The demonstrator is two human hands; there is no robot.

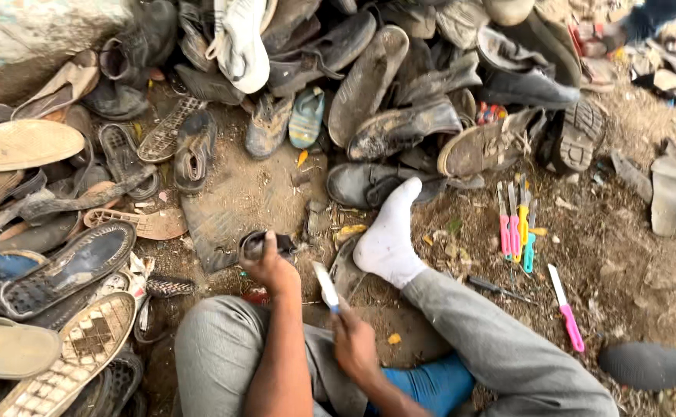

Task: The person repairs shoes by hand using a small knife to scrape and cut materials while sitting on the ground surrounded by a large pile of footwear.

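1. One head view: we sit on bare dirt, facing a heap of worn shoes [399, 85], cracked leather uppers and flat rubber soles, all dust-coated.
2. Our left hand [270, 266] is closed around a dark, curved shoe piece [257, 243], held just above the ground in front of our left knee.
3. Our right hand [353, 344] grips a small knife [327, 286], pale blade angled up, beside our white-socked foot [388, 239].
4. Several bright plastic-handled knives [517, 228] lie on the dirt to the right.

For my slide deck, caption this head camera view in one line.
Seated among worn shoes, left hand grips a dark shoe piece; right hand holds a knife.
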